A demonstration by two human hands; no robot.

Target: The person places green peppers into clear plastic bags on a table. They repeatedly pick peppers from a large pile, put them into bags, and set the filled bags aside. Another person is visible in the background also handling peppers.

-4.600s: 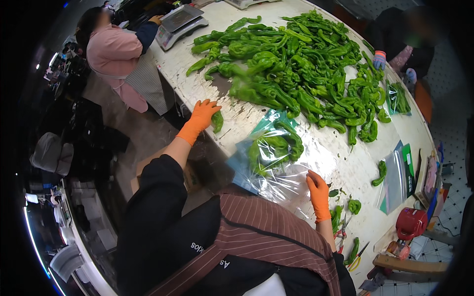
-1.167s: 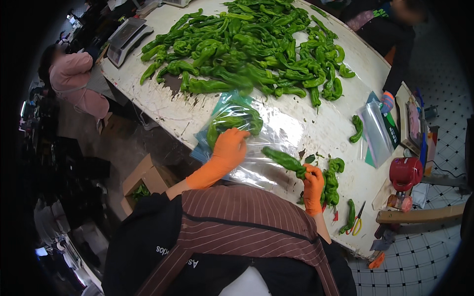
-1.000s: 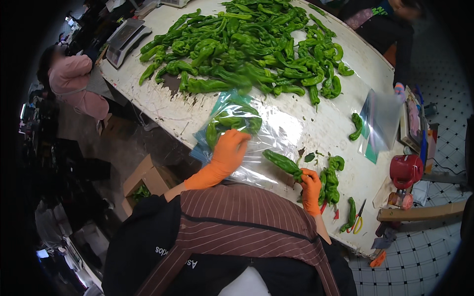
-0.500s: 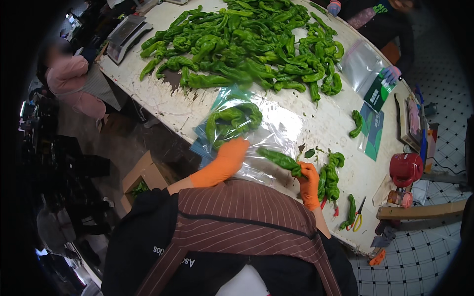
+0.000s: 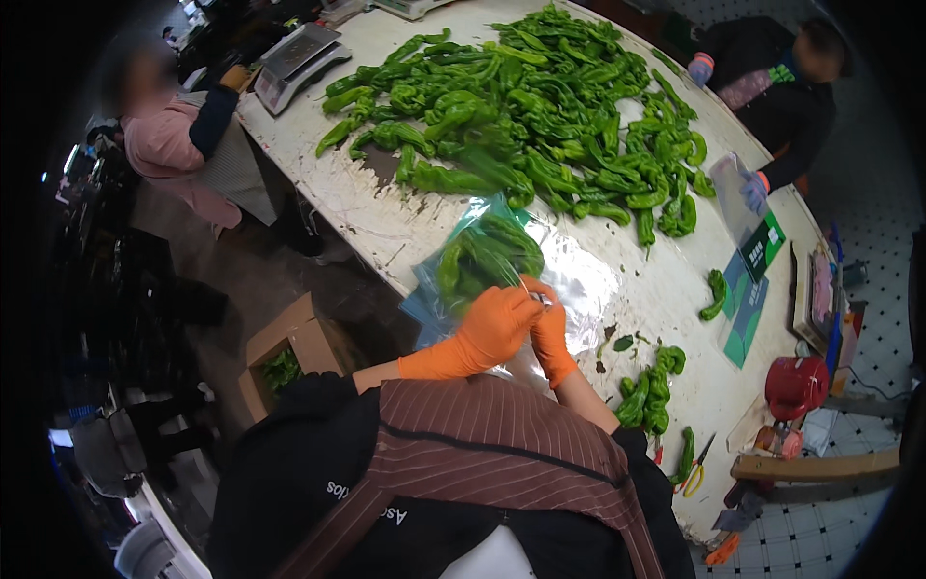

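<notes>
My left hand (image 5: 494, 330), in an orange glove, is closed on the near edge of a clear plastic bag (image 5: 579, 275). Close beside it, my right hand (image 5: 551, 338), gloved the same way, pinches the bag's edge too, fingertips almost touching the left. Several long green peppers (image 5: 487, 253) lie inside the bag, seen through its shiny film. The bag rests on a stack of blue-green printed bags (image 5: 422, 307). Part of the bag's mouth is hidden behind my fingers.
A big heap of green peppers (image 5: 540, 106) covers the far table (image 5: 362, 217). At right lie loose peppers (image 5: 656, 391), scissors (image 5: 696, 473) and a red kettle (image 5: 796, 386). A scale (image 5: 297, 63) stands far left, a cardboard box (image 5: 299, 338) below. Two people stand across the table.
My right hand has moved left to the bag's mouth, and the pepper it held is no longer in it. More peppers show in the bag. My view has shifted slightly.
</notes>
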